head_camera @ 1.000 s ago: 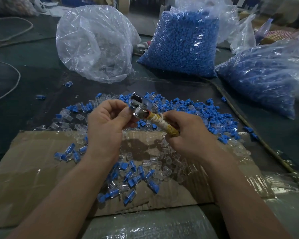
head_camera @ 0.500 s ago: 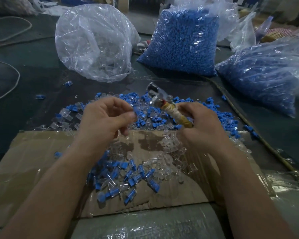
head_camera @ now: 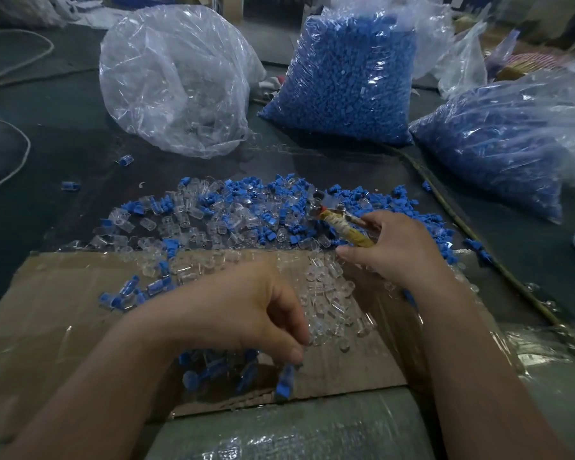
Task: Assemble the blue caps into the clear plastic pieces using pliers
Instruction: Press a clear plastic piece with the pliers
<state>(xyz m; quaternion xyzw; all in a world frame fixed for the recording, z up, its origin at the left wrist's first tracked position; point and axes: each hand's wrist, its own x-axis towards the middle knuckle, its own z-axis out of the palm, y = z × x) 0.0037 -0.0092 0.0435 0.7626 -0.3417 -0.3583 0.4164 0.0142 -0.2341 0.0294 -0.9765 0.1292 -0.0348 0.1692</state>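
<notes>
Nearest us, over the cardboard (head_camera: 63, 293), the left hand (head_camera: 246, 313) hangs w/ fingers curled down. A capped piece (head_camera: 284, 381) shows blurred right under the fingertips; whether the grip pinches it or it's loose, we can't tell. Beneath the hand lies a small finished pile (head_camera: 213, 370), partly hidden, and a 2nd batch (head_camera: 133, 290) sits off to the left.

Just beyond, loose clear pieces (head_camera: 326, 293) spread over the cardboard btwn both hands. The right hand (head_camera: 392, 247) has its grip wrapped round the taped handles of the pliers (head_camera: 332, 215), nose lying over the mixed heap (head_camera: 233, 210) of clear pcs and blue caps (head_camera: 382, 198).

Farther back on the dark surface (head_camera: 63, 144) stand a clear bag (head_camera: 176, 78), an upright cap bag (head_camera: 346, 78) and a slumped cap bag (head_camera: 505, 144).

We judge the job barely dented: two small batches done vs. a big heap plus full bags left. Next up, prob. a fresh cap and clear pc.
</notes>
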